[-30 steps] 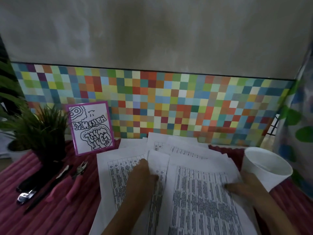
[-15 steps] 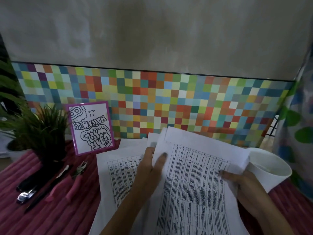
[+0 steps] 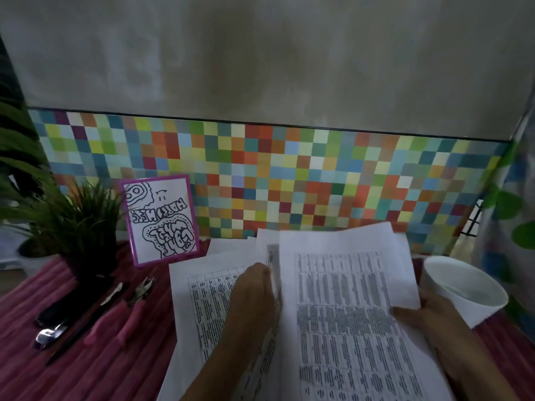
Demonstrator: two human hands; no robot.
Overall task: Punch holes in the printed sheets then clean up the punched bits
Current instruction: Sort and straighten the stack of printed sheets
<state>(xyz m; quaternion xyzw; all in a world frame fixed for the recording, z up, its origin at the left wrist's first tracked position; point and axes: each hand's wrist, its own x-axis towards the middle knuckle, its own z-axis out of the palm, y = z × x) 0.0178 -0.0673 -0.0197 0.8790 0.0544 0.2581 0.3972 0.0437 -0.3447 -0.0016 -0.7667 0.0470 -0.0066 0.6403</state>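
Several loose printed sheets [image 3: 341,299] are lifted off the red cloth [image 3: 95,371] between your hands: your left hand [image 3: 254,296] is closed on the stack's left edge, your right hand [image 3: 428,316] pinches its right edge just beside the white cup [image 3: 463,290]. They look light, floppy and prone to sliding apart, so square them and grip near an edge, firmly. More sheets [image 3: 202,299] lie flat underneath; the pink punch [image 3: 127,311] waits to your left.

Printed sheets [image 3: 341,299] lie mid-surface [image 3: 86,371]; cup [image 3: 463,287] to their right, punch pliers [image 3: 130,308] and stapler [image 3: 55,322] to their left, plant [image 3: 78,227] and framed card [image 3: 162,221] behind those
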